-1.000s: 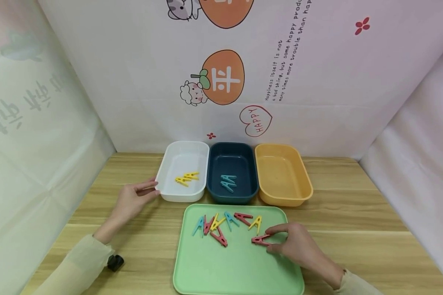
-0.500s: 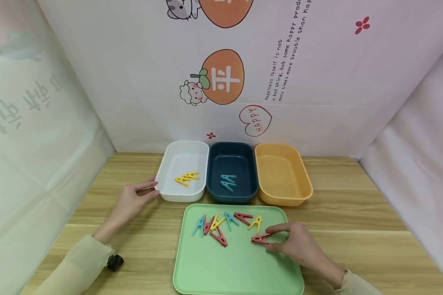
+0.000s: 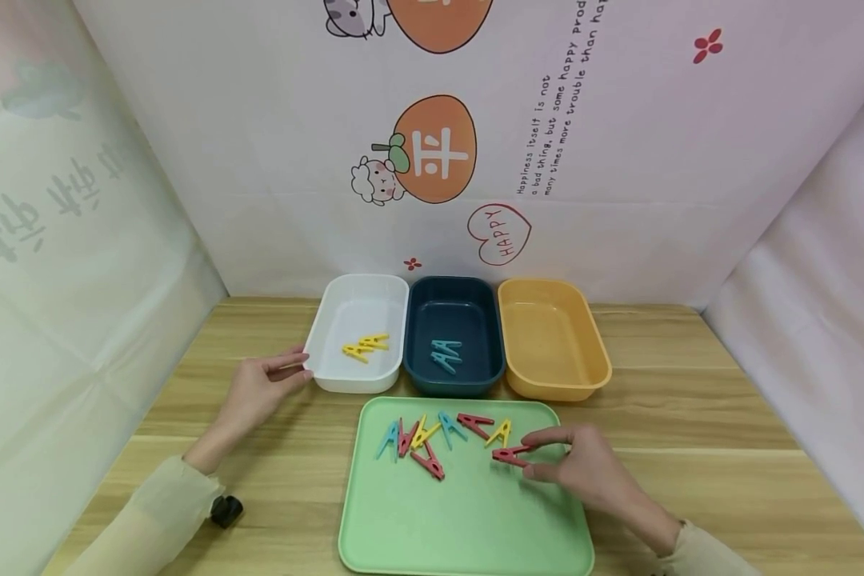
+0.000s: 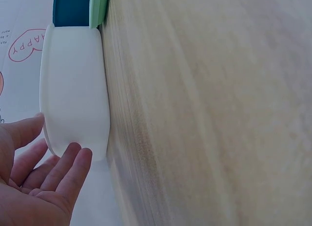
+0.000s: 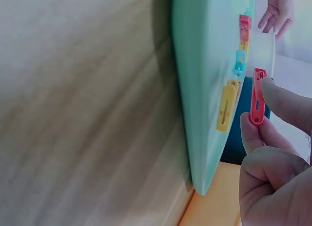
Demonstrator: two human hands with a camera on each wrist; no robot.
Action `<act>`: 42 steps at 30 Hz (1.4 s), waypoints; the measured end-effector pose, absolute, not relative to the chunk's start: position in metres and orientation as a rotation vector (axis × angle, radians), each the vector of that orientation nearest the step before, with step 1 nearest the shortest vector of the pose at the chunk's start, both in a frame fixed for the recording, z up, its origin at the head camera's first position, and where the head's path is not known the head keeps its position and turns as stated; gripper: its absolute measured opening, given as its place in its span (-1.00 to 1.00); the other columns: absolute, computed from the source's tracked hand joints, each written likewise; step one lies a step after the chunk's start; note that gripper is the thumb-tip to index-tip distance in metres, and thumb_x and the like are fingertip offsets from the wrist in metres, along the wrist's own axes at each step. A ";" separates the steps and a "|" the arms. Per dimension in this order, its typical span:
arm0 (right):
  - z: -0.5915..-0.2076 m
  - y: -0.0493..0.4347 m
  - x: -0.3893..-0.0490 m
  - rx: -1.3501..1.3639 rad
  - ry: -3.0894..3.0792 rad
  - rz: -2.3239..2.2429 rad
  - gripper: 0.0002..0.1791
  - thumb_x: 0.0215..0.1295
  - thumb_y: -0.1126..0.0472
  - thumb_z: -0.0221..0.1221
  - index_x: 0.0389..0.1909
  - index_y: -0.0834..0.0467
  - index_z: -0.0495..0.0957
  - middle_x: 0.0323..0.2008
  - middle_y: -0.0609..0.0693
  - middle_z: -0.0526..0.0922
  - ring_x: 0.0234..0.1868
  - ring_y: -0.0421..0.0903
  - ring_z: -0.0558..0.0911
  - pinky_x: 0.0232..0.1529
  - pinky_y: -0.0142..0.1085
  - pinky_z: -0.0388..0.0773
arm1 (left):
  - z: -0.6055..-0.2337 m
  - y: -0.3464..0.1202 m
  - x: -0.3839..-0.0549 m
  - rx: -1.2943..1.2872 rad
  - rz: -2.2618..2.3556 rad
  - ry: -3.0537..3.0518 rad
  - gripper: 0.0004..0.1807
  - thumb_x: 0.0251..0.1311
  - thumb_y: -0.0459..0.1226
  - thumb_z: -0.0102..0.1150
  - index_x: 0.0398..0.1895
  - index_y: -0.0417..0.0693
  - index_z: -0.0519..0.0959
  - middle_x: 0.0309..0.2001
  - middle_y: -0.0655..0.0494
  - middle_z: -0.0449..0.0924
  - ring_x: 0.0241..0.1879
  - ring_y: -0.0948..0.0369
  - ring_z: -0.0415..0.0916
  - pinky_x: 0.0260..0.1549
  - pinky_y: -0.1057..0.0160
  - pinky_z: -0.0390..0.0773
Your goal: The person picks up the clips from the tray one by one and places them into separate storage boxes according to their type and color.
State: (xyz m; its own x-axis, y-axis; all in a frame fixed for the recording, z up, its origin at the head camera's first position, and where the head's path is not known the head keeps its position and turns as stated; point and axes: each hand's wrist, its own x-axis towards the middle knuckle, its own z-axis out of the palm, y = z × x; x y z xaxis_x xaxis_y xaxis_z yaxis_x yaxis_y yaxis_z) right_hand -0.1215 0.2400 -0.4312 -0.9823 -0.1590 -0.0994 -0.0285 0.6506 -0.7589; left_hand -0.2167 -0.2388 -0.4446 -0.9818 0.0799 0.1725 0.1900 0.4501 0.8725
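My right hand (image 3: 590, 468) pinches a red clothespin (image 3: 510, 456) by its two handle ends, over the right part of the green tray (image 3: 461, 528). The right wrist view shows that red clothespin (image 5: 258, 97) between thumb and fingers, apart from the tray. A yellow clothespin (image 3: 500, 433) lies just beyond it. Further left on the tray are several more, including a red one (image 3: 428, 462) and a blue one (image 3: 450, 428). My left hand (image 3: 255, 388) touches the near left side of the white bin (image 3: 360, 384), its fingertips (image 4: 84, 155) loosely extended along the outer wall.
A dark blue bin (image 3: 454, 388) holding blue clothespins stands beside the white one, which holds yellow clothespins (image 3: 366, 346). An orange bin (image 3: 554, 392) completes the row behind the tray. A small black object (image 3: 226, 510) is by the left sleeve. Printed white sheeting (image 3: 619, 224) rises behind.
The right hand has risen slightly and shifted a little away from me with the red clothespin, which has come up off the tray. The left hand stays at the white bin.
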 end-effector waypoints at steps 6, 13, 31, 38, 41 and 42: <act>-0.421 0.242 -0.127 -0.172 2.678 -1.347 -0.68 0.05 0.18 0.63 -0.13 0.05 0.85 -0.07 -0.05 0.80 -0.07 -0.06 0.66 -0.24 -0.30 0.58 | -0.445 -0.239 -0.217 -0.244 -1.571 -2.583 -0.55 0.34 -0.29 0.45 0.20 -0.40 0.65 0.36 -0.20 0.52 0.09 -0.13 0.69 -0.12 0.40 0.71; -0.411 0.246 -0.131 -0.165 2.588 -1.507 -0.56 0.08 0.24 0.61 0.01 0.25 0.79 0.04 0.16 0.76 -0.76 -0.25 0.18 -0.74 -0.43 0.14 | -0.445 -0.239 -0.217 -0.255 -1.581 -2.572 -0.55 0.34 -0.30 0.46 0.19 -0.39 0.65 0.36 -0.21 0.52 0.10 -0.13 0.68 -0.11 0.40 0.71; -0.371 0.273 -0.169 -0.155 2.682 -1.491 -0.45 0.21 0.06 0.56 0.15 0.24 0.73 0.22 0.18 0.68 0.27 0.15 0.51 -0.03 -0.30 0.62 | -0.445 -0.239 -0.217 -0.245 -1.585 -2.580 -0.53 0.36 -0.26 0.45 0.21 -0.39 0.64 0.37 -0.21 0.51 0.11 -0.12 0.68 -0.11 0.41 0.71; -0.356 0.287 -0.199 -0.071 2.706 -1.430 -0.35 0.21 -0.01 0.55 0.24 0.26 0.68 0.32 0.24 0.59 0.28 0.18 0.45 0.01 -0.17 0.42 | -0.445 -0.239 -0.217 -0.256 -1.582 -2.574 -0.54 0.35 -0.28 0.45 0.20 -0.40 0.65 0.36 -0.21 0.52 0.10 -0.12 0.68 -0.11 0.40 0.71; -0.354 0.289 -0.213 -0.070 2.721 -1.400 -0.34 0.21 -0.01 0.55 0.24 0.26 0.68 0.34 0.26 0.56 0.32 0.19 0.42 0.08 -0.11 0.44 | -0.445 -0.239 -0.216 -0.258 -1.588 -2.566 -0.55 0.35 -0.30 0.45 0.20 -0.41 0.64 0.36 -0.23 0.52 0.10 -0.13 0.68 -0.11 0.40 0.71; -0.354 0.290 -0.218 -0.069 2.723 -1.391 -0.34 0.20 -0.01 0.55 0.24 0.26 0.68 0.35 0.26 0.55 0.35 0.20 0.41 0.13 -0.07 0.43 | -0.445 -0.239 -0.216 -0.257 -1.590 -2.566 -0.55 0.35 -0.30 0.45 0.20 -0.42 0.64 0.36 -0.23 0.51 0.10 -0.13 0.68 -0.12 0.40 0.71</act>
